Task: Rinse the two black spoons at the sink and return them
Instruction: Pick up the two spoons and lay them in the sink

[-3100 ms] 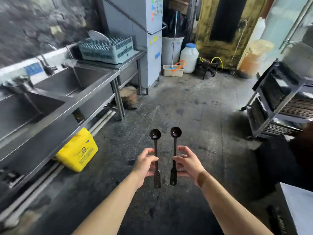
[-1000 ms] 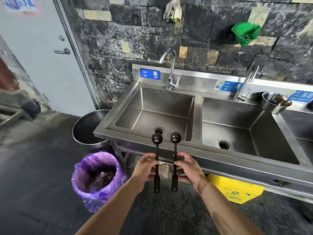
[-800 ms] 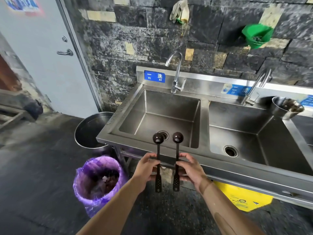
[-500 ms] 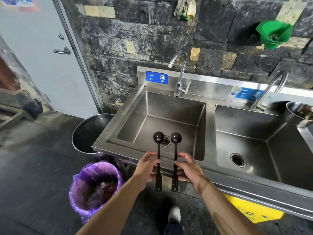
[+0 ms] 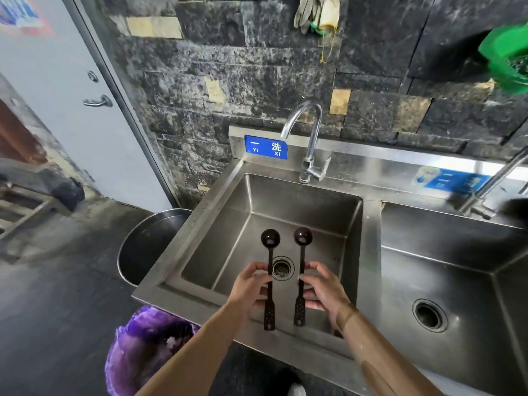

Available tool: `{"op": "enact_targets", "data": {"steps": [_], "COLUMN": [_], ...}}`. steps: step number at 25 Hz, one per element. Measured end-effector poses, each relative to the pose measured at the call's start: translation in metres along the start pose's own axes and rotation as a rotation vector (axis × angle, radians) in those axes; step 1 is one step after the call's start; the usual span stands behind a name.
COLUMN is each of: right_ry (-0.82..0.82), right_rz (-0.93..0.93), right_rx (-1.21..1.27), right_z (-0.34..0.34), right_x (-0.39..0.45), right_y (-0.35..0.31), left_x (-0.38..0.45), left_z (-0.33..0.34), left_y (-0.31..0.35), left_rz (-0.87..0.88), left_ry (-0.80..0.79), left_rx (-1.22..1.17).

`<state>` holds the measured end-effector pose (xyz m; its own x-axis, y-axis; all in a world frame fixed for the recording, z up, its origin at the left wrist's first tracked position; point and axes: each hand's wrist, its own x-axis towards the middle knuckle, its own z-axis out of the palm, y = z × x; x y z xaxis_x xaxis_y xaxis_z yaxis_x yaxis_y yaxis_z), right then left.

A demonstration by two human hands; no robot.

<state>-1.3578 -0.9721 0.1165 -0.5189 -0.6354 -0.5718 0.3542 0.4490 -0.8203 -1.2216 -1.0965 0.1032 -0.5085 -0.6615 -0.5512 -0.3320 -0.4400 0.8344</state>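
Two long black spoons stand upright side by side over the left basin of the steel sink (image 5: pixel 371 252). My left hand (image 5: pixel 250 287) grips the handle of the left spoon (image 5: pixel 270 267). My right hand (image 5: pixel 323 290) grips the handle of the right spoon (image 5: pixel 302 264). Both round bowls point away from me, above the drain (image 5: pixel 282 267). The curved tap (image 5: pixel 310 144) stands at the back rim of this basin, with no water running.
A second basin (image 5: pixel 457 281) with its own tap (image 5: pixel 491 184) lies to the right. A steel pot (image 5: pixel 148 241) and a bin lined with a purple bag (image 5: pixel 143 352) stand on the floor at the left. A grey door (image 5: pixel 71 95) is further left. Gloves (image 5: pixel 317 12) hang on the stone wall.
I have turned from the open floor to the sink and come up to it. The spoons, held the same way, are now over the left basin instead of in front of its rim.
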Motion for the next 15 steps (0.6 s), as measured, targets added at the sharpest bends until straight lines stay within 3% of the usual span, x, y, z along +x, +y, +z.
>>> {"op": "enact_targets", "data": {"steps": [15], "right_ry": [0.036], "right_rz": [0.1], "right_rx": [0.114], "right_z": [-0.026], "right_x": [0.085], "right_y": [-0.03], "left_x": [0.102], "left_z": [0.027], "left_y": [0.032], "left_rz": [-0.114], "left_ry": [-0.05], "left_rx": [0.093]}}
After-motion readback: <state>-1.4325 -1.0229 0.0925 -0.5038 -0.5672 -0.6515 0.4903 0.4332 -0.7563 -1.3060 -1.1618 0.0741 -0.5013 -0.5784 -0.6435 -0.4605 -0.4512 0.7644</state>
